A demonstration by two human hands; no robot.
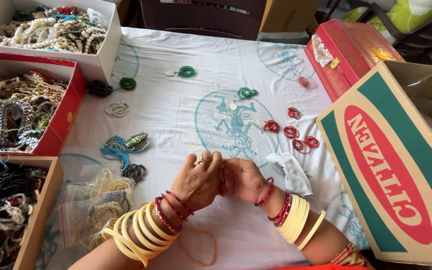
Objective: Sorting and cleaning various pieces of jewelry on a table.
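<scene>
Two hands meet above the cloth (186, 120): the left hand (199, 181) clasps the right hand (243, 179), fingers curled narrow, easing a red bangle (265, 192) at that wrist.

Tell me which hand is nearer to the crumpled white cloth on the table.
Right. The right hand lies just left of the white cloth, almost beside it. The left hand is farther left, pressed against the right hand, which lies between it and the cloth.

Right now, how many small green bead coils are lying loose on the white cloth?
3: one green coil near the white box's corner, one farther back at the centre, one on the blue print. Others may be hidden in the boxes.
</scene>
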